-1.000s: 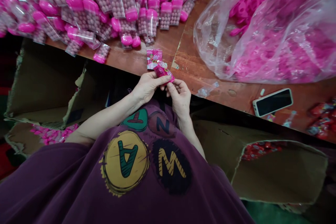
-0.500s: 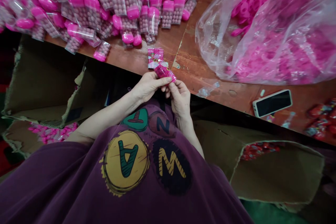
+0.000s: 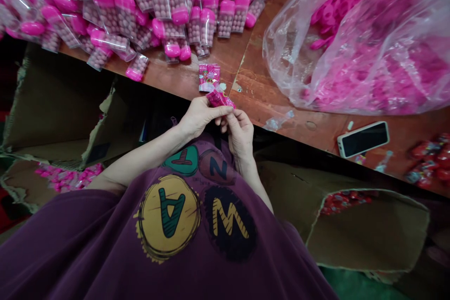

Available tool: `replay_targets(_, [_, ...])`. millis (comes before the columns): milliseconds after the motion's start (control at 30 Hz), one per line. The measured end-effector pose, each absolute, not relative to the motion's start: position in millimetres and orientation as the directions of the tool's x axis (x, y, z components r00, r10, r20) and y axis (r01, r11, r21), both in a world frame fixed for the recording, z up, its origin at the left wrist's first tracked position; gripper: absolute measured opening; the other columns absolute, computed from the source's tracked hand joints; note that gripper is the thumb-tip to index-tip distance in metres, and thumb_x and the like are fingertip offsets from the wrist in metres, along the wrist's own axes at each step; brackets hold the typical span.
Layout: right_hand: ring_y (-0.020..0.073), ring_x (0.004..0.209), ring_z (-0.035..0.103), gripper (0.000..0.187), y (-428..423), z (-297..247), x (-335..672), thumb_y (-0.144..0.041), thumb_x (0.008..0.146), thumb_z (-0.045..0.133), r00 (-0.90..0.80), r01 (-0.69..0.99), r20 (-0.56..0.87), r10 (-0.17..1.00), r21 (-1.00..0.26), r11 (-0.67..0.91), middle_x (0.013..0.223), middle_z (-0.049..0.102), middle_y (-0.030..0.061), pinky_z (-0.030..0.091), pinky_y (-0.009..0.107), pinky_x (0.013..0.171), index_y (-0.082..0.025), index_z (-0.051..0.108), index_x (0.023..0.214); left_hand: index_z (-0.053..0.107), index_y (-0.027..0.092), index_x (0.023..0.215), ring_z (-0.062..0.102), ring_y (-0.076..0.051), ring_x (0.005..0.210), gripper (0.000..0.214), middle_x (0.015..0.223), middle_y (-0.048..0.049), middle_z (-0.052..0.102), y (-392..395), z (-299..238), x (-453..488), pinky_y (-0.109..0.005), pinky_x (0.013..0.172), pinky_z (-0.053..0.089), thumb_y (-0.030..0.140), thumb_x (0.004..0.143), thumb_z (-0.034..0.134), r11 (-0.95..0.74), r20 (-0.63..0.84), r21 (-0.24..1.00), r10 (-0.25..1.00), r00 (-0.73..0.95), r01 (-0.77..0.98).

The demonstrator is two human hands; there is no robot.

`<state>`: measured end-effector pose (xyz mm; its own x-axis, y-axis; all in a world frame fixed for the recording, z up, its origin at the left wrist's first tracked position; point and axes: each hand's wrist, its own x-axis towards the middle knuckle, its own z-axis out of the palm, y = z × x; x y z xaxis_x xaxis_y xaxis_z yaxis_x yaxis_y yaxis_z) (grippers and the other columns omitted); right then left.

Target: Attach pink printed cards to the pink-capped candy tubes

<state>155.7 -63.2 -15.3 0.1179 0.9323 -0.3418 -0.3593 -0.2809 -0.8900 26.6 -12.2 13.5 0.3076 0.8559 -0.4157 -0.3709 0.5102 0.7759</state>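
Note:
Between my hands is a small pink printed label (image 3: 218, 98), bent and partly covered by the fingers. My left hand (image 3: 199, 116) grips it from the left, thumb laid across its lower end. The thumb and fingertips of my right hand (image 3: 241, 132) pinch that same end. A second pink printed piece (image 3: 208, 76) lies flat on the table just beyond; I cannot tell whether the two are joined. Past it lies a heap of clear bottles (image 3: 225, 19) with pink caps, filled with small pale pink balls.
A clear plastic bag (image 3: 286, 72) of pink plastic parts (image 3: 379, 72) lies on the wooden table (image 3: 255, 86). A phone (image 3: 364, 139) and red wrapped items (image 3: 427, 161) are at the right. Cardboard boxes (image 3: 52, 108) (image 3: 372, 239) stand below the table edge.
Hardly anything differs. My fingers have shifted slightly on the label, which now looks more folded. The whole view has moved a little.

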Motion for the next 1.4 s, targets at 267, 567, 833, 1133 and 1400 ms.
replay_targets(267, [0.0103,0.072,0.063,0.058,-57.0,-17.7,160.4,-0.066,0.081,0.086,0.260,-0.214,-0.207,0.943,-0.965,-0.152,0.108,0.072,0.0004,0.057,0.028,0.067,-0.031,0.065,0.122,0.074,0.014,0.084,0.056,-0.008,0.059,0.031,0.073,-0.0016,0.069,-9.0,8.5,23.6,-0.024,0.057,0.044,0.034,0.076,0.096,0.527,-0.411,0.769,0.842,0.350,-0.363])
replay_targets(567, [0.0084,0.059,0.058,0.043,-48.4,-17.7,156.1,-0.064,0.091,0.077,0.328,-0.253,-0.210,0.921,-0.959,-0.129,0.069,0.061,-0.0061,0.052,0.027,0.064,-0.024,0.062,0.085,0.074,0.014,0.100,0.060,-0.009,0.066,0.039,0.088,-0.0029,0.072,-11.5,12.8,21.7,-0.024,0.061,0.047,0.027,0.072,0.098,0.522,-0.347,0.745,0.835,0.427,-0.415])
replay_targets(833, [0.0119,0.060,0.060,0.047,-49.3,-21.2,156.7,-0.072,0.094,0.066,0.290,-0.278,-0.254,0.923,-0.945,-0.173,0.069,0.065,-0.0033,0.051,0.029,0.060,-0.025,0.070,0.101,0.076,0.013,0.087,0.059,-0.010,0.062,0.019,0.072,-0.0021,0.068,-6.4,16.8,19.9,-0.026,0.068,0.052,0.026,0.082,0.090,0.611,-0.433,0.683,0.780,0.451,-0.401])
replay_targets(1133, [0.0183,0.104,0.074,0.056,-63.3,-16.8,151.4,-0.061,0.085,0.084,0.203,-0.162,-0.184,0.962,-0.975,-0.153,0.123,0.076,0.0033,0.063,0.037,0.100,-0.033,0.066,0.130,0.075,0.012,0.079,0.053,-0.006,0.057,0.018,0.075,-0.0028,0.071,-4.0,10.6,20.3,-0.022,0.059,0.046,0.021,0.082,0.090,0.630,-0.525,0.636,0.776,0.350,-0.445])
replay_targets(1400, [0.0212,0.121,0.073,0.056,-66.0,-20.0,145.5,-0.057,0.087,0.084,0.233,-0.148,-0.154,0.960,-0.982,-0.121,0.132,0.074,0.0063,0.061,0.041,0.113,-0.030,0.063,0.131,0.081,0.012,0.083,0.054,-0.006,0.060,0.025,0.081,-0.0056,0.078,-8.2,13.1,20.7,-0.019,0.056,0.043,0.023,0.069,0.098,0.613,-0.514,0.658,0.790,0.334,-0.438])
